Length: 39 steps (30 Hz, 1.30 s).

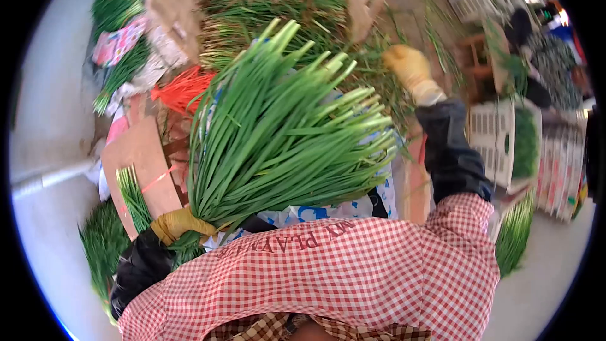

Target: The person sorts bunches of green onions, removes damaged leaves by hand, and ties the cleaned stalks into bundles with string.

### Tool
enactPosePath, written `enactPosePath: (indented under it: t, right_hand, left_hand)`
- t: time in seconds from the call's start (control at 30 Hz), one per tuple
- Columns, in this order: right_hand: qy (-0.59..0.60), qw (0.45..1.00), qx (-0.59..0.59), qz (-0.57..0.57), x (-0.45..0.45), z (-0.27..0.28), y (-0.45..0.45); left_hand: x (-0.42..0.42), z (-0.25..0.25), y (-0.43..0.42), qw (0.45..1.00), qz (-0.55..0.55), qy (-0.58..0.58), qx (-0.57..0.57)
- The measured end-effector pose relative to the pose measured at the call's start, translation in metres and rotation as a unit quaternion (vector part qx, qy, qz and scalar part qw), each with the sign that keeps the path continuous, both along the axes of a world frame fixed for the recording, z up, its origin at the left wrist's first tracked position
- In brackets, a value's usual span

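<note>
A large fanned bunch of garlic chives [278, 126] lies across my lap, its pale cut ends pointing up and right. My left hand [184, 225], in a yellow glove, is closed around the gathered leaf tips at the lower left. Stretched out to the upper right, my right hand [409, 68] wears a yellow glove too and is apart from the bunch. Its fingers look curled in; whatever they may hold is hidden. Beneath the bunch shows a blue-and-white printed cloth [297, 215]. Red ties [183, 90] lie left of the bunch.
Ahead stands a crate [173, 19] heaped with chives [271, 0]. A small tied bundle [131, 192] rests on a brown board [142, 151] at left. White plastic crates [492, 132] line the right side, with a person [555, 66] beyond. Loose leaves litter the floor.
</note>
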State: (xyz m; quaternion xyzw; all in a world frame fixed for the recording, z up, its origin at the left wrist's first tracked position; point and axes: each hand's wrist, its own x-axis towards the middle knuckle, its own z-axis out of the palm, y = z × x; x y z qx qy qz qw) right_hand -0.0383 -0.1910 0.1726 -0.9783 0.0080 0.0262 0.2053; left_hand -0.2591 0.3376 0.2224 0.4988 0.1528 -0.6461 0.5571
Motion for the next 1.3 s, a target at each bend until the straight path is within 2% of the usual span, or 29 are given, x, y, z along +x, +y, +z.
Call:
enactPosePath:
  t: [0.03,0.07,0.13,0.2,0.23,0.27,0.33,0.37,0.4,0.47,0.5,0.53,0.6,0.67,0.73,0.8,0.87,0.9,0.97,1.03,1.07,1.13,1.17,1.2,1.27,1.3]
  right_hand:
    - [0.013,0.982,-0.183,-0.042,0.001,-0.014,-0.044]
    - [0.102,0.951,-0.279,-0.084,-0.009,-0.038,-0.094]
    - [0.143,0.962,-0.209,-0.099,-0.065,-0.012,-0.099]
    - [0.072,0.992,-0.021,-0.105,-0.113,0.001,-0.089]
    - [0.098,0.97,0.182,-0.129,-0.131,0.021,-0.068]
    - [0.115,0.908,0.378,-0.138,-0.143,0.043,-0.044]
    - [0.088,0.881,0.445,-0.137,-0.159,0.076,-0.011]
    - [0.036,0.87,0.475,-0.128,-0.167,0.086,0.008]
    - [-0.011,0.879,0.461,-0.123,-0.168,0.088,0.013]
    - [-0.027,0.968,0.23,-0.095,-0.168,0.091,0.03]
    - [0.015,0.98,0.174,-0.095,-0.163,0.095,0.04]
    - [0.002,0.989,0.14,-0.057,-0.157,0.081,0.042]
    - [-0.007,0.998,0.059,-0.029,-0.143,0.068,0.051]
    - [-0.024,0.997,0.074,-0.008,-0.133,0.048,0.057]
    - [-0.031,0.996,0.084,0.0,-0.123,0.032,0.049]
    - [-0.075,0.994,-0.032,-0.069,-0.113,0.021,0.019]
    - [-0.015,0.978,-0.159,-0.133,-0.096,0.004,-0.036]
    - [-0.01,0.976,-0.164,-0.143,-0.093,0.016,-0.04]
    - [-0.088,0.991,-0.071,-0.075,-0.091,0.059,-0.028]
    - [-0.197,0.977,0.059,0.058,-0.089,0.074,0.003]
    - [-0.214,0.963,0.098,0.127,-0.087,0.075,0.02]
    - [-0.094,0.971,0.115,0.189,-0.087,0.071,0.044]
    - [-0.068,0.971,0.104,0.204,-0.086,0.057,0.049]
    - [-0.043,0.969,0.092,0.224,-0.085,0.038,0.052]
    - [-0.064,0.974,0.118,0.181,-0.089,0.024,0.062]
    - [-0.097,0.971,0.109,0.191,-0.091,0.017,0.066]
  left_hand:
    - [0.004,-0.005,0.001,1.0,0.005,0.019,-0.017]
    - [0.009,-0.008,0.002,0.999,0.014,0.037,-0.032]
    - [0.014,-0.006,0.001,0.999,0.002,0.048,0.013]
    - [0.004,-0.027,0.002,0.996,0.02,0.084,0.031]
    - [0.005,-0.026,0.002,0.997,0.011,0.071,0.032]
    - [0.004,-0.03,0.004,0.997,0.002,0.065,0.031]
    - [0.001,-0.038,0.006,0.999,0.011,-0.001,-0.037]
    - [-0.002,-0.036,0.005,1.0,0.001,-0.026,-0.015]
    - [-0.005,-0.031,-0.01,0.999,0.007,-0.033,-0.012]
    - [-0.011,-0.022,-0.019,0.998,0.038,-0.053,-0.01]
    - [-0.013,-0.019,-0.021,0.998,0.049,-0.04,0.001]
    - [-0.016,-0.017,-0.024,0.997,0.061,-0.045,0.003]
    - [-0.022,-0.008,-0.032,0.997,0.057,-0.042,0.04]
    - [-0.023,0.0,-0.042,0.994,0.083,-0.056,0.046]
    - [-0.022,0.005,-0.048,0.996,0.029,-0.045,0.073]
    - [-0.023,0.006,-0.051,0.996,0.056,-0.038,0.065]
    - [-0.022,-0.001,-0.048,0.995,0.052,-0.045,0.075]
    - [-0.017,0.011,-0.056,0.995,0.07,-0.052,0.052]
    - [-0.018,0.004,-0.054,0.995,0.077,-0.043,0.035]
    - [-0.015,0.002,-0.048,0.996,0.072,-0.034,0.026]
    - [-0.012,0.003,-0.049,0.997,0.068,-0.032,0.024]
    - [-0.011,0.007,-0.051,0.996,0.076,-0.037,0.031]
    - [-0.011,0.006,-0.048,0.996,0.046,-0.052,0.057]
    - [-0.014,0.004,-0.044,0.994,0.067,-0.054,0.063]
    - [-0.02,0.001,-0.043,0.994,0.036,-0.093,0.04]
    - [-0.023,0.006,-0.047,0.991,0.07,-0.109,0.011]
